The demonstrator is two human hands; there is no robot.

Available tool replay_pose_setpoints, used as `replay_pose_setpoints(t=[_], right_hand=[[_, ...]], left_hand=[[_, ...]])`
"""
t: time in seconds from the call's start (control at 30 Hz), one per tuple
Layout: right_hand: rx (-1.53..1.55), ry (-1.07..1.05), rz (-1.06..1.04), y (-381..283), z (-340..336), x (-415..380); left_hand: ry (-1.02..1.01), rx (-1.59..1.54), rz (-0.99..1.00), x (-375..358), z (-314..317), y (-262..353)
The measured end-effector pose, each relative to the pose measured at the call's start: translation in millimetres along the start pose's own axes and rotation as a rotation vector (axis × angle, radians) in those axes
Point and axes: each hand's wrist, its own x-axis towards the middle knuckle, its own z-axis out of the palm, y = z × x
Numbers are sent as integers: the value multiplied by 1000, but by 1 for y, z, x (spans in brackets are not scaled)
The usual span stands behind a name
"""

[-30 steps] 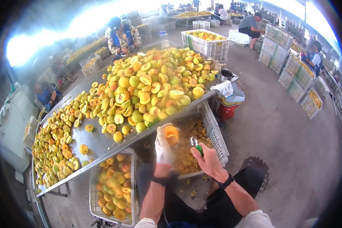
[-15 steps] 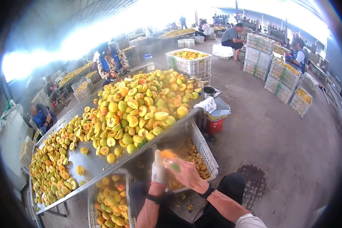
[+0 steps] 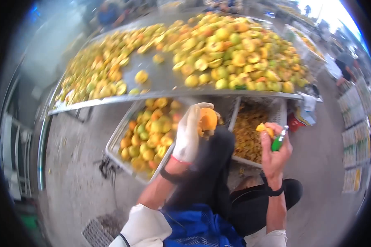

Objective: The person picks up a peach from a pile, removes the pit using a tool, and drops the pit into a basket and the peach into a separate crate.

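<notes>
Orange fruit half [image 3: 209, 118] sat in the gloved left hand [image 3: 188, 136], off the metal table's [image 3: 160, 78] near edge. Right hand [image 3: 275, 155], apart, held green-handled tool [image 3: 278, 142] and yellow fruit piece [image 3: 265, 130]. Below table: one crate [image 3: 125, 166] of whole-looking and cut fruit [image 3: 146, 138]; another, the scrap crate [image 3: 283, 110], of yellow-brown scraps [image 3: 248, 138]. Earlier, hands met at the fruit; since separated.

Pale crates [image 3: 355, 142] stand at right, a blurred person [image 3: 107, 15] (seemingly in blue) at upper left.
</notes>
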Motion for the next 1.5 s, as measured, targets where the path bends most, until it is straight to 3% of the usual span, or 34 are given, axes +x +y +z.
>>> replay_pose_setpoints(t=[0.03,0.07,0.1,0.2,0.27,0.37,0.43,0.5,0.53,0.6,0.63,0.73,0.8,0.83,0.87,0.97,1.0,1.07,1.1,1.2,1.33,1.37,1.5], right_hand=[[24,-28,-6,-9,10,0],[44,-70,7,-20,20,0],[58,-91,-36,-32,29,0],[148,-135,-40,-58,67,-9],[271,-204,-111,-77,96,-18],[367,-498,-157,-85,151,-53],[365,-632,-162,-83,173,-69],[223,-959,-64,-82,183,-74],[222,-966,-64,-82,182,-70],[178,-881,106,-77,170,-52],[194,-686,-1,-76,164,-43],[93,-608,98,-70,129,-6],[53,-554,45,-50,106,7],[67,-517,161,-50,94,13],[47,-479,140,-39,85,16],[-3,-432,125,-13,53,26],[-14,-427,155,-7,43,28],[-25,-404,193,7,26,32],[-59,-417,175,15,18,33],[-124,-387,195,34,-1,39],[-196,-428,80,72,-14,38],[-215,-444,111,74,-18,37],[-254,-378,119,95,-26,24]], left_hand=[[24,141,15,-12,-26,6],[72,595,193,-21,-60,-3],[126,763,322,-27,-104,-13],[593,460,-24,-66,-184,-10],[737,546,56,-90,-241,-16],[893,530,-68,-121,-281,-16],[871,531,-186,-136,-290,-18],[856,644,-149,-141,-289,-31],[827,759,-115,-142,-289,-38],[804,704,-167,-140,-285,-49],[768,746,-148,-137,-275,-52],[708,846,-164,-127,-272,-68],[551,1082,-95,-122,-267,-77],[506,1182,-95,-121,-266,-82],[497,1185,-95,-119,-265,-87],[129,1636,-257,-126,-267,-102],[120,1644,-246,-132,-275,-110],[291,1564,63,-140,-288,-122],[385,1486,-26,-140,-281,-111],[477,1227,-9,-141,-285,-96],[403,1075,158,-74,-252,-70],[345,1208,193,-52,-239,-59],[118,1216,429,30,-119,-12]])
